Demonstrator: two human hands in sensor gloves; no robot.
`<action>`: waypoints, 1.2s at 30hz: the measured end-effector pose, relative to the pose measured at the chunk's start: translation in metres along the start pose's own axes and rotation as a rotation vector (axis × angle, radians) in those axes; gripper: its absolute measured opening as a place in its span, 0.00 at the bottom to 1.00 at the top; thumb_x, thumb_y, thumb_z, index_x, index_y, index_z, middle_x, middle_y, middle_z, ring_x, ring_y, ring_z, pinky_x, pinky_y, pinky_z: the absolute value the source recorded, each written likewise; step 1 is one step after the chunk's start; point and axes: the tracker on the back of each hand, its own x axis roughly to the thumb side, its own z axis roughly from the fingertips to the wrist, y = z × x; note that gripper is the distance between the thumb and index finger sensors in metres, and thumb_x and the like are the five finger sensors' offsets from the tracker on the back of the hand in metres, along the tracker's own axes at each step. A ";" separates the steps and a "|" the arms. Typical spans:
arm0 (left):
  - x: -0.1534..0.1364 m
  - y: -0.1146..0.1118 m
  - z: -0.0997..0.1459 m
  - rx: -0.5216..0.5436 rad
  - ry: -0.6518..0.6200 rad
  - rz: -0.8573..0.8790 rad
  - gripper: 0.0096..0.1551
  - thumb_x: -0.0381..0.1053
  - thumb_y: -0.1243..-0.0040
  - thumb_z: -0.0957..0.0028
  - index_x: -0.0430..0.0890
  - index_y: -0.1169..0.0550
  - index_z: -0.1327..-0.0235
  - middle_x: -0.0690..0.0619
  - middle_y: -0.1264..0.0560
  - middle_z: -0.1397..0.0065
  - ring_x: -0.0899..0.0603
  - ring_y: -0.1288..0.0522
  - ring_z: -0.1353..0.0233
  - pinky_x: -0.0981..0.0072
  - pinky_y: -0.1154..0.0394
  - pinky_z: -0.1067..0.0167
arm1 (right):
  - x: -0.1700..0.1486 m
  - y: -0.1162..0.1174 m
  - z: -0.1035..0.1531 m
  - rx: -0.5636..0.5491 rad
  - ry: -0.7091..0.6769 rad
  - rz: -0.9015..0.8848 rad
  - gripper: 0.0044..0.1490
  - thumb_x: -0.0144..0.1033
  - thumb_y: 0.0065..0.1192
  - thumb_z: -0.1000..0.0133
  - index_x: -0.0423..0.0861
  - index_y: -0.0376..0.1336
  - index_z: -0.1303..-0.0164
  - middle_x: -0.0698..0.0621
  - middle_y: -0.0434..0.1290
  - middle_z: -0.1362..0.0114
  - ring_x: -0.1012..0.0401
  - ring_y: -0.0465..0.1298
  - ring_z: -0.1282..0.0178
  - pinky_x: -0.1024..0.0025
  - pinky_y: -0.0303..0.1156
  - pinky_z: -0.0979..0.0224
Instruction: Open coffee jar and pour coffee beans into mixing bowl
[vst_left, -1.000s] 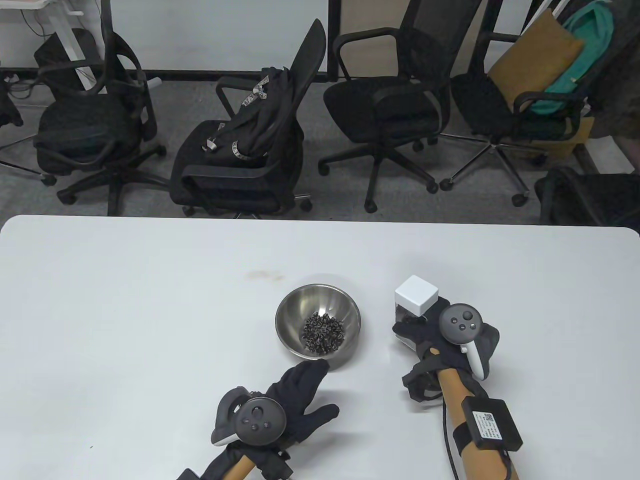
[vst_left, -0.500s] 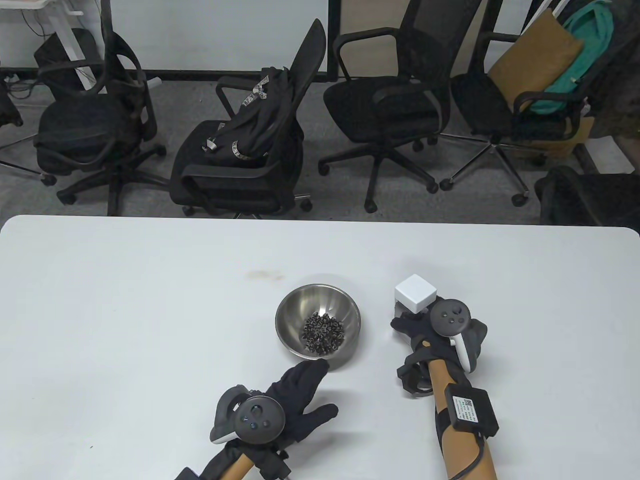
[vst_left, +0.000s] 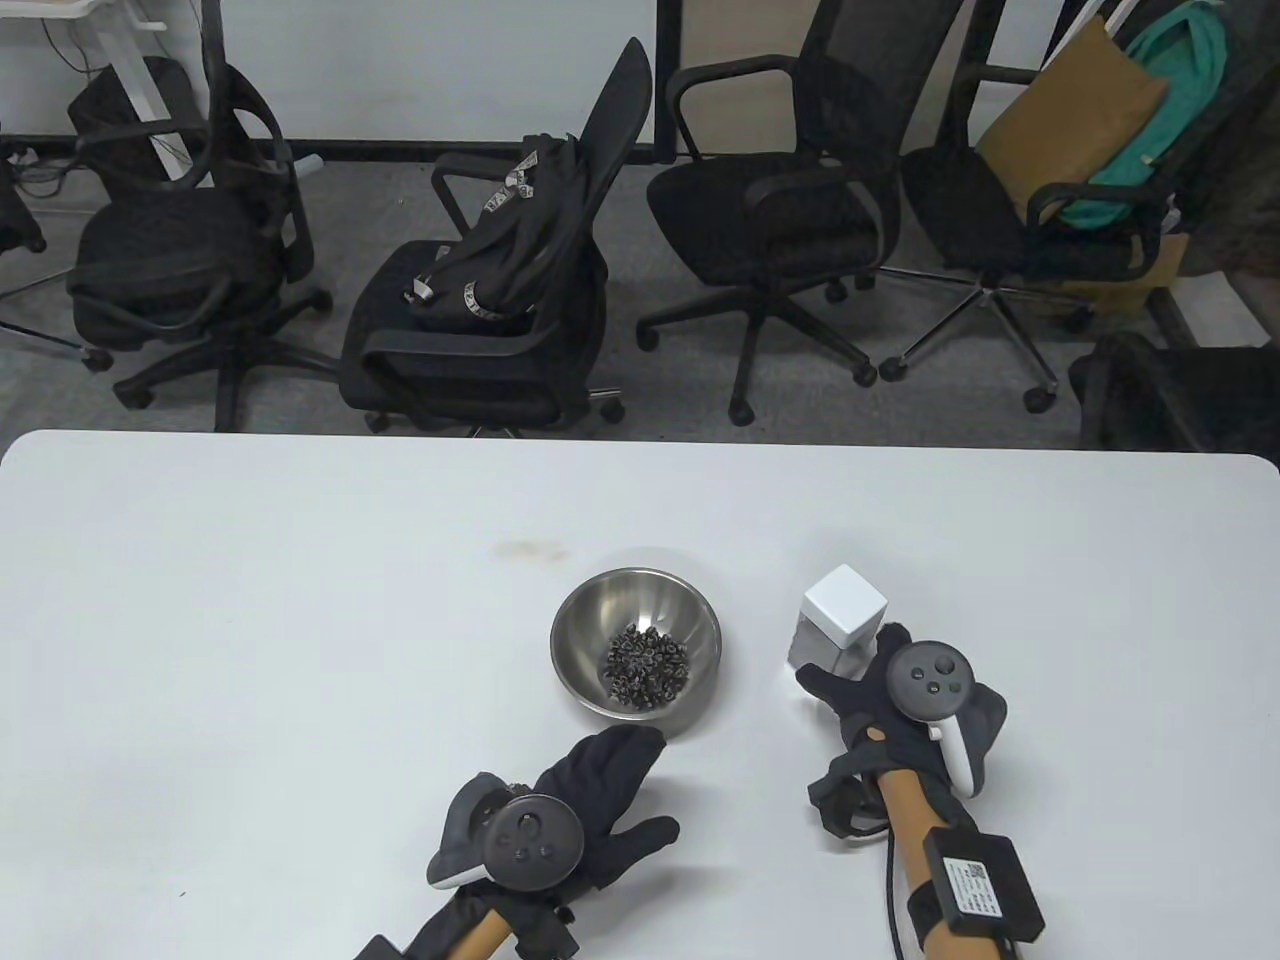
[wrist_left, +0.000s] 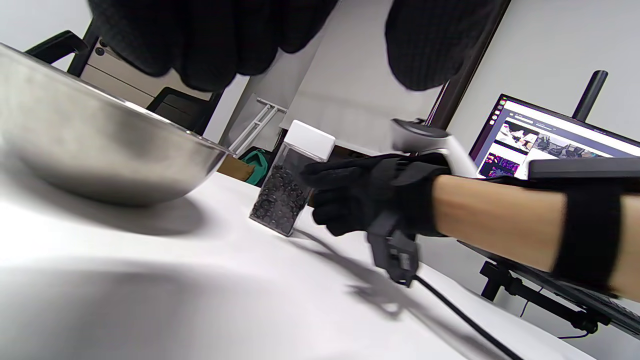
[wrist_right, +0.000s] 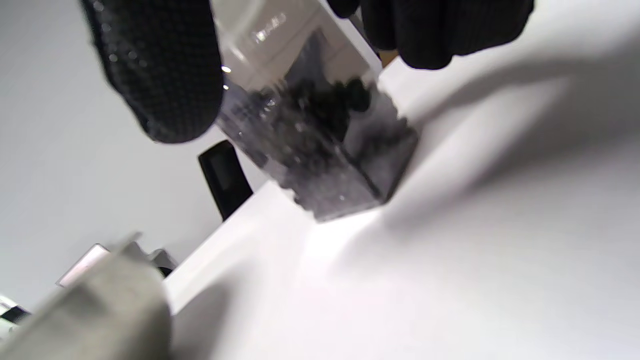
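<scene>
Jar (vst_left: 838, 625) set down, right hand (vst_left: 890, 700) withdrawn — fingers (wrist_left: 320, 176) loosened

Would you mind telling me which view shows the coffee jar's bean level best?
The left wrist view: the coffee jar appears whole in side profile, beans roughly two-thirds up. The table view shows mainly its white lid; the right wrist view is close and blurred.
</scene>
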 end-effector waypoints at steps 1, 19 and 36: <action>0.000 0.000 0.000 0.007 0.003 -0.005 0.48 0.62 0.38 0.39 0.34 0.35 0.15 0.32 0.34 0.19 0.28 0.27 0.24 0.35 0.27 0.30 | 0.001 -0.008 0.008 -0.015 -0.028 0.003 0.68 0.50 0.71 0.42 0.21 0.36 0.20 0.19 0.47 0.21 0.28 0.57 0.24 0.33 0.58 0.27; 0.002 -0.003 0.001 -0.003 0.014 -0.071 0.47 0.62 0.39 0.39 0.35 0.34 0.15 0.32 0.35 0.18 0.27 0.29 0.23 0.33 0.29 0.30 | 0.009 -0.027 0.109 0.074 -0.677 0.395 0.46 0.53 0.62 0.37 0.42 0.51 0.15 0.30 0.59 0.18 0.34 0.63 0.22 0.34 0.60 0.25; 0.003 -0.011 0.000 -0.045 0.022 -0.106 0.47 0.62 0.39 0.38 0.35 0.34 0.15 0.32 0.34 0.18 0.27 0.28 0.23 0.33 0.29 0.30 | -0.003 -0.026 0.110 0.109 -0.664 0.271 0.46 0.53 0.61 0.36 0.42 0.50 0.14 0.28 0.58 0.19 0.33 0.62 0.23 0.32 0.60 0.26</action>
